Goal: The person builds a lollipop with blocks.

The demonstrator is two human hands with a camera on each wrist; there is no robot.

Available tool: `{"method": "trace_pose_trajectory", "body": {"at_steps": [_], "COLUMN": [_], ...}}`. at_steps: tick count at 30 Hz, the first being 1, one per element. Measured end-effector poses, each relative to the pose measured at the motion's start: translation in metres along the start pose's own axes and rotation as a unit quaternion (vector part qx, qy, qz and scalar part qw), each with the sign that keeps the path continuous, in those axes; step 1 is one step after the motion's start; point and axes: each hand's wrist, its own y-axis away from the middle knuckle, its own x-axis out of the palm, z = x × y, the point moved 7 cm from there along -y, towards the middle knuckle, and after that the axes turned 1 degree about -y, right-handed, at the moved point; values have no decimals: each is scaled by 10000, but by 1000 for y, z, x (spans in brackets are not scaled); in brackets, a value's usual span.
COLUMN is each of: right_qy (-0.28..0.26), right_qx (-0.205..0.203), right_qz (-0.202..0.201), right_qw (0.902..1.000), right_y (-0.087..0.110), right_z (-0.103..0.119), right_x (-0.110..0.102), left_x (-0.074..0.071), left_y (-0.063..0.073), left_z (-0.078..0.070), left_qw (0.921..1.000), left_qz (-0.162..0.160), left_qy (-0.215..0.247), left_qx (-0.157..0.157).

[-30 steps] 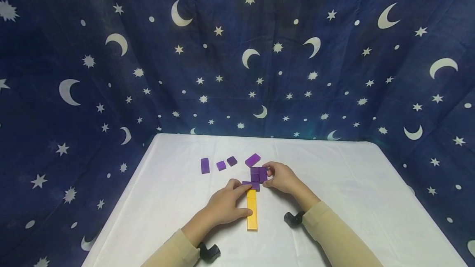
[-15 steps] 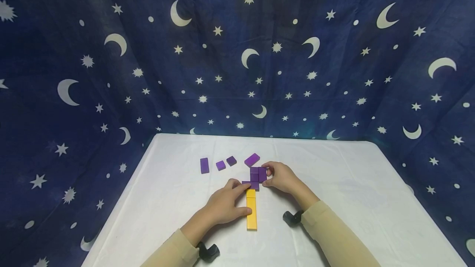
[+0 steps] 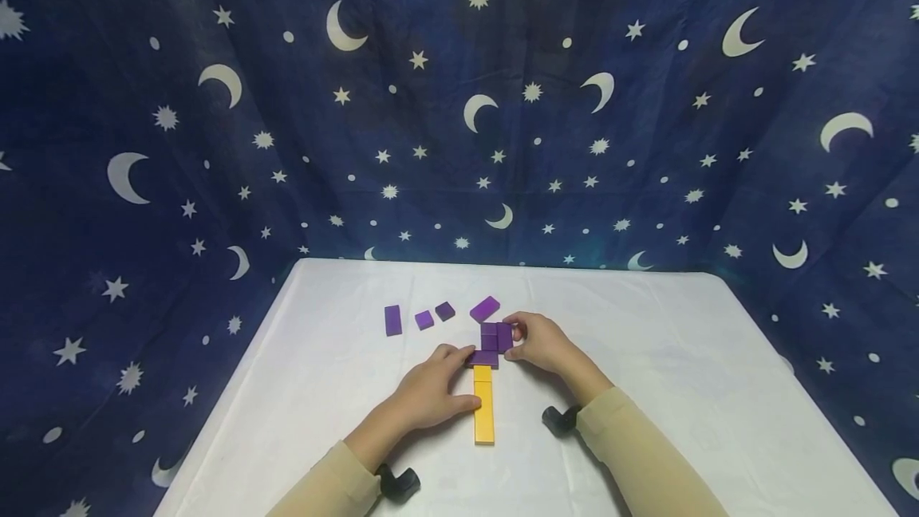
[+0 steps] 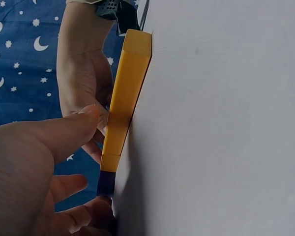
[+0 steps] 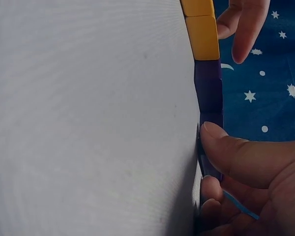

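A long yellow block point(image 3: 484, 420) lies on the white tabletop with a short yellow block point(image 3: 483, 373) against its far end. Beyond these, a purple block point(image 3: 487, 358) lies crosswise. Farther back, a dark purple piece point(image 3: 489, 341) sits beside an upright-lying purple rectangular block point(image 3: 506, 337). My right hand point(image 3: 547, 345) pinches that rectangular block between thumb and index finger at its right side. My left hand point(image 3: 427, 391) rests its thumb against the long yellow block, index fingertip at the crosswise block's left end. In the left wrist view, the thumb point(image 4: 71, 129) touches the yellow side.
Behind the joined blocks lies a bright purple rectangular block point(image 3: 485, 309). To its left are a dark purple small block point(image 3: 445, 311), a lighter small block point(image 3: 424, 320) and a purple rectangular block point(image 3: 392, 321). A starry blue cloth point(image 3: 459, 142) hangs behind the table.
My left index finger has slid left off the top of the crosswise purple block to its left end. The right hand keeps its hold; the view has shifted slightly.
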Motion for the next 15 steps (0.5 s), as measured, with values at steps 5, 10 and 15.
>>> {"method": "trace_pose_trajectory", "body": {"at_steps": [5,10,15], "right_qy": [-38,-64,-109], "right_qx": [90,74,74], "right_qz": [6,-15,-19], "right_qw": [10000,10000,9999], "right_y": [1,1,1], "right_z": [1,0,-1], "right_x": [-1,0,1], "left_x": [-3,-6,-10], "left_y": [-1,-3,-4], "left_z": [3,6,7], "left_qw": [9997,9983,9966], "left_qz": [24,101,117], "left_qy": [246,577,813], "left_qx": [31,45,72]}}
